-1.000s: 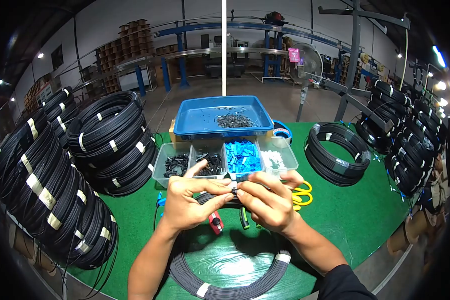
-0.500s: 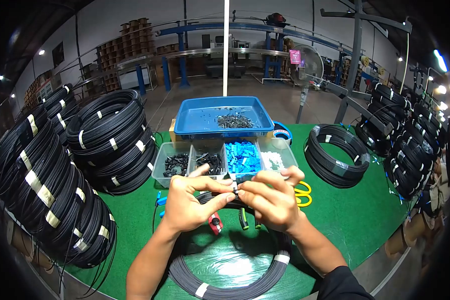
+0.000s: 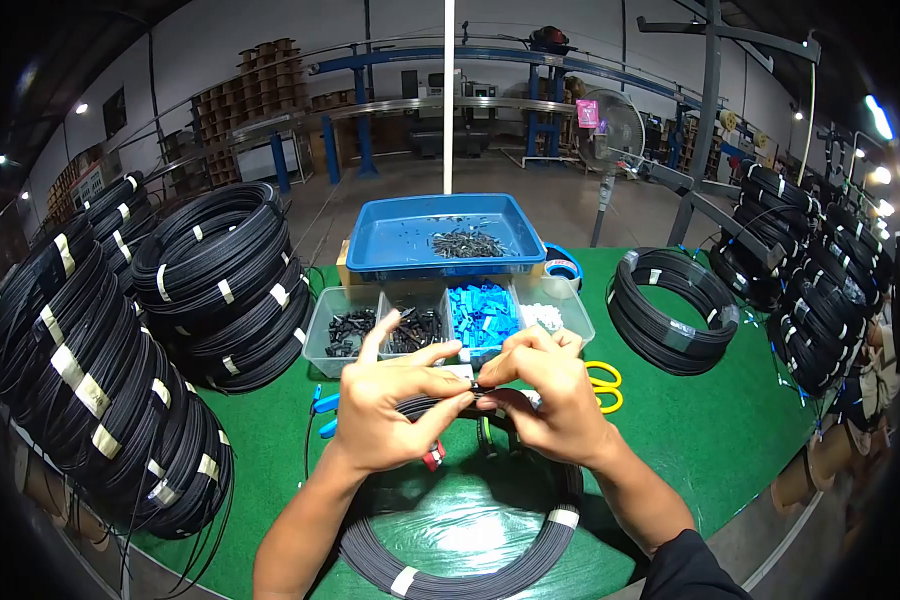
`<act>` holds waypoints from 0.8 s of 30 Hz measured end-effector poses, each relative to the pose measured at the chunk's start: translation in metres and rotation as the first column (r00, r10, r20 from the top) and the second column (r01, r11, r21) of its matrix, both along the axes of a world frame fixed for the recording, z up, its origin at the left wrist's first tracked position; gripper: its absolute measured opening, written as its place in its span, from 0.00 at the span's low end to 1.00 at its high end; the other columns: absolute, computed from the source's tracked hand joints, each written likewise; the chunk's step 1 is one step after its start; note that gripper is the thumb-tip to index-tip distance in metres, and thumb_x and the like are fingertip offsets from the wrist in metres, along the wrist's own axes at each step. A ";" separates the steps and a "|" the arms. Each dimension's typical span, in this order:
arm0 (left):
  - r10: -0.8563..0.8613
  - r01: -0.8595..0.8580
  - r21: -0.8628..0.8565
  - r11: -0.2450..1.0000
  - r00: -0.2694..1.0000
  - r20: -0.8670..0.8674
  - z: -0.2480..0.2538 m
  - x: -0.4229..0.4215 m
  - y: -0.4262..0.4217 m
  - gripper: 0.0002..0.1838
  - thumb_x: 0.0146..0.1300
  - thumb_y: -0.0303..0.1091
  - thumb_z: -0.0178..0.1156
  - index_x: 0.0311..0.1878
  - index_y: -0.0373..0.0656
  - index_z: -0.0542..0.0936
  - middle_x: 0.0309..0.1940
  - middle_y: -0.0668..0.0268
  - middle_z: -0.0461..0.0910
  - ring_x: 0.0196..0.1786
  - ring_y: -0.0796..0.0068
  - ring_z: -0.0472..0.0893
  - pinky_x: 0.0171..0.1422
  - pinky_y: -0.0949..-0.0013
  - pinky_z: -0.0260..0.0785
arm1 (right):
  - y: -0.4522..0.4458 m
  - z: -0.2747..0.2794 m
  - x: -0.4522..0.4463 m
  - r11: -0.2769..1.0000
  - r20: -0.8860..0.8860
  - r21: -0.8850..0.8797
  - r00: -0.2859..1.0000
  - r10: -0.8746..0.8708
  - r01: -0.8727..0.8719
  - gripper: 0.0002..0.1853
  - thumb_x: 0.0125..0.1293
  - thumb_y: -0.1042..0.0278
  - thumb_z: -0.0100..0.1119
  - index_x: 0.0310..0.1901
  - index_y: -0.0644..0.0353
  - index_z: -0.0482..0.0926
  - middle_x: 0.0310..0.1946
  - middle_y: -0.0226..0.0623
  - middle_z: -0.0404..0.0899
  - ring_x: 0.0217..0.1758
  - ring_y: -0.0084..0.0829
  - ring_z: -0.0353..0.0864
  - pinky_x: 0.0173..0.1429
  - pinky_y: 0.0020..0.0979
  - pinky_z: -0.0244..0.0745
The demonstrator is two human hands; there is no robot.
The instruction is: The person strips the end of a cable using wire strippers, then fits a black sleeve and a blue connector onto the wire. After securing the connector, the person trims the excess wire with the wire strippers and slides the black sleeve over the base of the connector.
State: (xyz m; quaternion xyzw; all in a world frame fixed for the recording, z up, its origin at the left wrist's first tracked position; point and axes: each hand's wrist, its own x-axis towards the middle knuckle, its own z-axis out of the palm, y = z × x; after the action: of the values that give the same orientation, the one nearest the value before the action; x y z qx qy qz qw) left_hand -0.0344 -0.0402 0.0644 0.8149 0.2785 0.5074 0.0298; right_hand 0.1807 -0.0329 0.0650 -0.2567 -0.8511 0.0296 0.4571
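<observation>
My left hand (image 3: 395,405) and my right hand (image 3: 550,400) meet above the near middle of the table. Both thumbs and index fingers pinch a thin black cable end (image 3: 477,388); a small dark fitting seems to be on it, mostly hidden by my fingertips. Below my wrists lies a coil of black cable (image 3: 440,585), bound with white tape. Partly covered by my hands are a red-handled tool (image 3: 434,457) and a black-and-green-handled tool (image 3: 486,437). Yellow-handled scissors (image 3: 610,388) rest beside my right hand, and a blue-handled tool (image 3: 326,403) beside my left.
Behind my hands, a clear divided box (image 3: 318,340) holds black, blue and white small parts. A blue tray (image 3: 365,235) with black scraps stands beyond it. Stacked cable coils (image 3: 210,270) fill the left side; another coil (image 3: 670,320) lies right on the green tabletop (image 3: 670,440).
My right hand's fingers have curled in and closed more tightly around the cable end. My left index finger and thumb keep their pinch, while another left finger lifts higher.
</observation>
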 end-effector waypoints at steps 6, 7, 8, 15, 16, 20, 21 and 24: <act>-0.138 0.217 -0.335 0.917 0.960 0.244 -0.001 -0.004 -0.003 0.05 0.51 0.27 0.72 0.32 0.48 0.89 0.35 0.68 0.90 0.52 0.63 0.88 0.77 0.37 0.53 | 0.000 -0.015 -0.008 0.774 -0.045 0.607 0.981 -0.191 0.178 0.07 0.52 0.67 0.66 0.35 0.52 0.84 0.38 0.24 0.86 0.43 0.25 0.82 0.51 0.43 0.53; -0.139 0.219 -0.338 0.915 0.960 0.243 0.001 -0.004 -0.004 0.05 0.51 0.27 0.72 0.32 0.48 0.89 0.35 0.68 0.90 0.52 0.63 0.88 0.77 0.37 0.53 | 0.000 -0.019 -0.008 0.724 -0.071 0.658 0.975 -0.209 0.204 0.08 0.51 0.67 0.67 0.35 0.53 0.84 0.38 0.24 0.86 0.42 0.25 0.82 0.51 0.43 0.53; -0.068 0.072 -0.110 0.991 0.997 0.045 0.004 -0.003 -0.005 0.06 0.50 0.27 0.73 0.32 0.48 0.88 0.34 0.70 0.90 0.51 0.65 0.88 0.76 0.34 0.54 | 0.002 -0.023 -0.009 0.746 -0.068 0.637 0.979 -0.194 0.193 0.07 0.51 0.67 0.66 0.34 0.53 0.84 0.37 0.26 0.86 0.40 0.25 0.82 0.52 0.42 0.53; 0.096 -0.015 0.355 0.935 0.972 -0.213 0.001 -0.002 0.002 0.09 0.48 0.29 0.75 0.33 0.50 0.87 0.32 0.73 0.89 0.49 0.72 0.88 0.75 0.28 0.51 | 0.010 -0.007 0.005 0.893 -0.135 -0.431 0.988 0.076 -0.128 0.06 0.57 0.76 0.69 0.36 0.57 0.83 0.34 0.32 0.84 0.45 0.35 0.81 0.57 0.39 0.61; 0.042 -0.004 0.225 0.974 0.986 -0.163 0.003 -0.002 0.002 0.09 0.48 0.29 0.75 0.33 0.50 0.87 0.32 0.72 0.89 0.49 0.72 0.89 0.74 0.30 0.54 | 0.006 -0.003 0.005 0.960 -0.072 -0.272 0.996 0.053 -0.071 0.07 0.57 0.74 0.70 0.36 0.55 0.82 0.34 0.29 0.83 0.44 0.33 0.81 0.56 0.40 0.59; -0.045 0.090 -0.284 0.955 0.986 0.161 0.000 0.000 -0.002 0.03 0.53 0.28 0.74 0.31 0.44 0.89 0.32 0.64 0.90 0.49 0.63 0.89 0.72 0.43 0.63 | 0.002 -0.008 -0.005 0.824 0.016 0.550 0.985 -0.174 0.137 0.08 0.53 0.69 0.64 0.36 0.52 0.82 0.36 0.22 0.83 0.42 0.26 0.80 0.52 0.42 0.53; -0.044 0.089 -0.287 0.954 0.986 0.158 -0.001 0.002 -0.004 0.03 0.53 0.28 0.74 0.31 0.44 0.89 0.32 0.64 0.90 0.49 0.63 0.89 0.72 0.43 0.63 | 0.001 -0.013 -0.007 0.758 -0.026 0.628 0.979 -0.204 0.175 0.08 0.54 0.70 0.63 0.37 0.53 0.82 0.37 0.23 0.84 0.41 0.25 0.80 0.51 0.41 0.53; 0.010 -0.006 -0.076 0.997 0.999 0.053 -0.004 0.006 -0.006 0.05 0.50 0.26 0.75 0.31 0.44 0.88 0.33 0.64 0.90 0.49 0.63 0.89 0.69 0.46 0.67 | 0.006 -0.022 -0.009 0.824 -0.068 0.531 0.980 -0.188 0.195 0.05 0.53 0.71 0.64 0.33 0.54 0.82 0.34 0.24 0.83 0.40 0.27 0.81 0.50 0.42 0.54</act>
State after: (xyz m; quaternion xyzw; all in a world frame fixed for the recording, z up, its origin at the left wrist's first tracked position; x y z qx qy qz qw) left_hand -0.0282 -0.0462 0.0602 0.7983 0.3001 0.5180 0.0661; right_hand 0.1722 -0.0265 0.0431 -0.2029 -0.7926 -0.2533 0.5163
